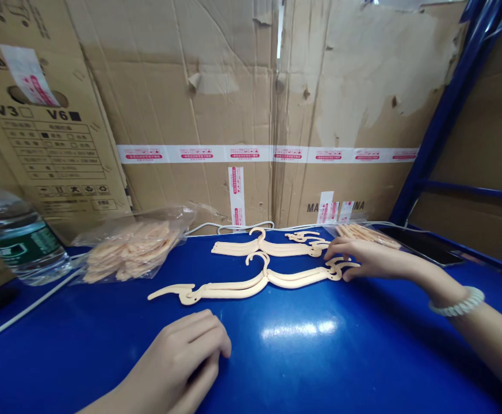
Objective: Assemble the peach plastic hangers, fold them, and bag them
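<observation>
A cream plastic folding hanger [233, 287] lies unfolded on the blue tabletop, its hook towards the back and its left end arm swung outward. My right hand [358, 256] is at its right end, with thumb and fingers around the small end arm [339, 265]; the exact contact is partly hidden. Behind it lies a second cream hanger [236, 247], whose left side shows no end arm. Several loose end arms [305, 236] rest behind that one. My left hand [190, 351] rests near the front with fingers curled together and nothing visible in them, apart from the hanger.
At the left, a clear bag [134, 247] of cream plastic parts sits beside a water bottle [18, 236]. Another bag of parts [367, 234] and a dark phone [427, 247] lie at the back right. White cables [30, 307] cross the table [302, 368]. Cardboard [199, 103] stands behind.
</observation>
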`<act>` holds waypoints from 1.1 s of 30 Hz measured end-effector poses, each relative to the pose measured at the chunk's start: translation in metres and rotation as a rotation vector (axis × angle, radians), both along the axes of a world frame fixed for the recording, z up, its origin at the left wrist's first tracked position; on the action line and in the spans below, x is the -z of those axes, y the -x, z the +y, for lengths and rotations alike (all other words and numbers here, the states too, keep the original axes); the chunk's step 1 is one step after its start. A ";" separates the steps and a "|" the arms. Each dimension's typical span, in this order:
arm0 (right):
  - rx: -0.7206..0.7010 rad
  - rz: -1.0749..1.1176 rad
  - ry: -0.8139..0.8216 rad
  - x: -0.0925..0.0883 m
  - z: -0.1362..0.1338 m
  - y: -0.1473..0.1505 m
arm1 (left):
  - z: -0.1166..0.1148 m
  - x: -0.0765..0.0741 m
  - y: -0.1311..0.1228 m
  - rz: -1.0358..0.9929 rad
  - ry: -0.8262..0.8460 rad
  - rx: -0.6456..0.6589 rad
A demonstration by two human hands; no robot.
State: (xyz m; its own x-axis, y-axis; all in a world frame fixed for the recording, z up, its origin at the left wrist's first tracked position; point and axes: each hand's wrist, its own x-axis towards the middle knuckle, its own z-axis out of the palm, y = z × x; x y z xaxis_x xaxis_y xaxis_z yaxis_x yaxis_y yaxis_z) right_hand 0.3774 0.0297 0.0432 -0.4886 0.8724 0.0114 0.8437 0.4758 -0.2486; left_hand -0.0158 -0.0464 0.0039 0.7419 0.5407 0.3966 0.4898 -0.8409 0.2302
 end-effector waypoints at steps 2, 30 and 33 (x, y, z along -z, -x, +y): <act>0.034 -0.011 0.015 0.000 0.000 0.000 | 0.000 0.000 0.000 0.001 0.004 0.002; 0.196 -0.087 -0.333 0.008 0.056 0.034 | 0.008 -0.001 -0.004 -0.199 0.449 -0.186; 0.226 -0.160 -0.303 0.006 0.076 0.045 | 0.009 -0.004 -0.005 -0.227 0.518 -0.183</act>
State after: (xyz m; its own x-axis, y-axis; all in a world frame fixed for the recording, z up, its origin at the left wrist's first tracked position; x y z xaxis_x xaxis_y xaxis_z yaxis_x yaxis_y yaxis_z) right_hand 0.3323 0.1060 0.0370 -0.3015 0.9269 0.2236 0.9520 0.3055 0.0176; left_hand -0.0110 -0.0373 0.0081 0.5461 0.8172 0.1843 0.5066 -0.4974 0.7042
